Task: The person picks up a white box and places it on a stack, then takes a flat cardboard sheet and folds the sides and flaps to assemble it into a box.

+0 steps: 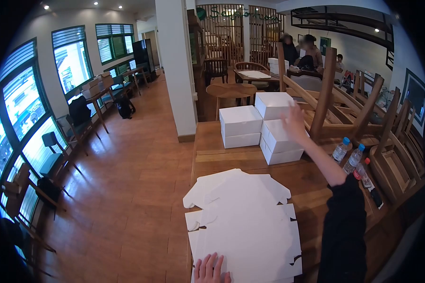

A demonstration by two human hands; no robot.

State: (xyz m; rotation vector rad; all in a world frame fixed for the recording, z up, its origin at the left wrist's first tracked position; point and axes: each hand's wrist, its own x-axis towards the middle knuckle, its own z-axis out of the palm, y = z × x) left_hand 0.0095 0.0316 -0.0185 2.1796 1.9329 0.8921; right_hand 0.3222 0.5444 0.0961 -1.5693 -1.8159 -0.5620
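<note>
A flat, unfolded white cardboard box blank (245,226) with notched flaps lies on the wooden table in front of me. My left hand (211,270) rests on its near left edge, fingers spread and flat. My right hand (295,123) is stretched forward with fingers extended, at the right side of the folded white boxes. It overlaps the right edge of the rear box (272,104) and of the front right box (281,137). To their left stands another small stack of white boxes (241,123).
Plastic bottles with blue caps (341,150) and a red-capped bottle (361,170) stand right of my forearm, beside a dark phone-like object (376,198). Upturned wooden chairs (322,96) crowd the table's right side. A white pillar (174,70) rises behind. Two people (310,53) are farther back.
</note>
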